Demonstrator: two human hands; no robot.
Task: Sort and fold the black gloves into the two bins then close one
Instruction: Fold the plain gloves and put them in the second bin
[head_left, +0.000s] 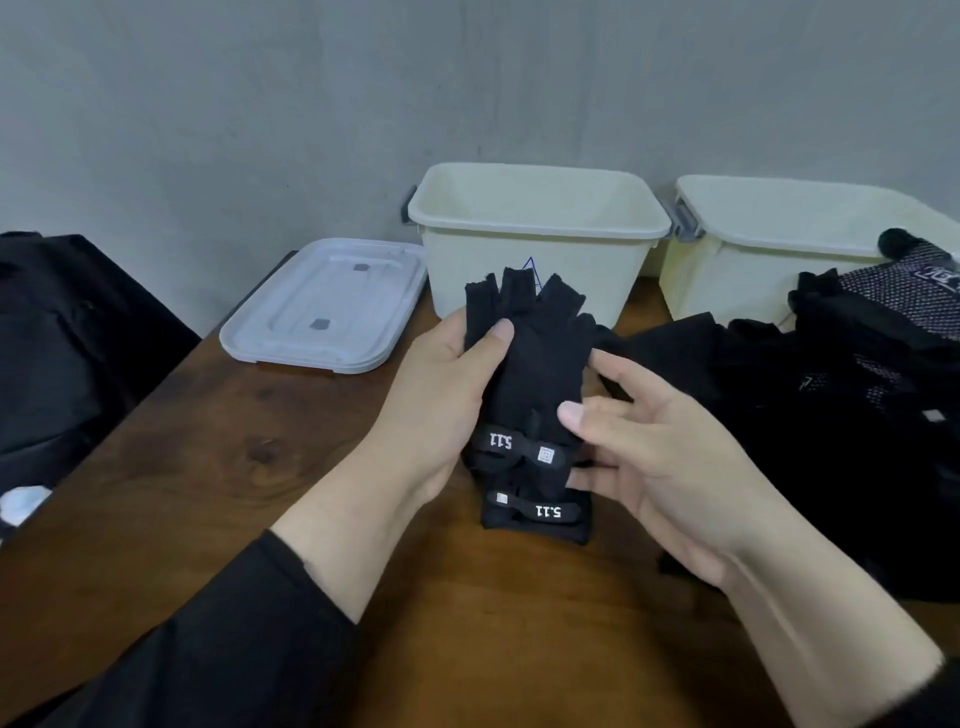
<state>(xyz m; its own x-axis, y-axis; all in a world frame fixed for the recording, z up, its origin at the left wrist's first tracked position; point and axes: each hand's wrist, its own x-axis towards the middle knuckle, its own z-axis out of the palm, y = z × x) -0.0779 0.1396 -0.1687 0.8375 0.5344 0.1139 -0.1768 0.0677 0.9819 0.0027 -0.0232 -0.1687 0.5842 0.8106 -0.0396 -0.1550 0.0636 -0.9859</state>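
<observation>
above the wooden table, just in front of the two cream bins: a pair of fingerless black gloves stacked one on the other, cuffs toward the person, the two white-lettered wrist straps showing one below the other. held upright-ish and aligned this way, most likely, so that the pair can be folded as one piece before going into a bin.

left hand: curled round the left edge of the pair, thumb pressed across the upper part near the cut-off fingers, steadying the stack. right hand: at the right edge, thumb touching the fabric just above the upper strap, fingers loosely bent behind or beside the gloves; a real pinch or only a touch, hard to tell.

behind the gloves, the left bin, open and seemingly still without gloves; beside it the right bin, interior partly hidden. off to the left, a clear lid lying flat, kept aside for the closing step. at the right, a heap of unsorted gloves, well within reach of the right hand.
</observation>
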